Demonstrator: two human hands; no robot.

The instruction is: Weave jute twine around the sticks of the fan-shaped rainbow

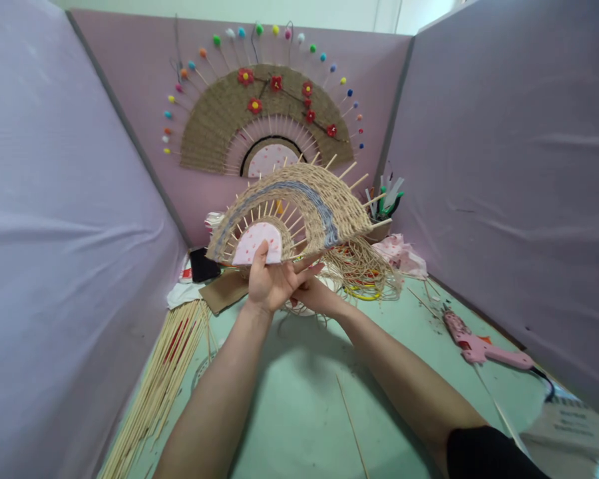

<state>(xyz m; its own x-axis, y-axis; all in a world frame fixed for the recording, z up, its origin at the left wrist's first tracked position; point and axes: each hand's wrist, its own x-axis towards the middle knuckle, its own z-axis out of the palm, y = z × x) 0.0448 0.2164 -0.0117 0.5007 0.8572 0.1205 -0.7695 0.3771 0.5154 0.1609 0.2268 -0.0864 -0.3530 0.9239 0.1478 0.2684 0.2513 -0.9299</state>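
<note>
A half-round woven fan [309, 203] of tan cord with a grey-blue band and wooden skewer spokes is held up above the table. My left hand [269, 283] grips its pink dotted centre piece [257, 245], thumb on the front. My right hand [315, 293] sits just behind and below the left one, mostly hidden, its fingers reaching up to the fan's lower edge. Loose tan cord [359, 269] hangs from the fan's right side down to the table.
A finished fan [267, 120] with red flowers and coloured pom-pom tips hangs on the back partition. Bamboo skewers [162, 379] lie at the left, a pink glue gun [479, 347] at the right, a tool cup [385, 199] in the back corner. Purple partitions wall in the green table [299, 412].
</note>
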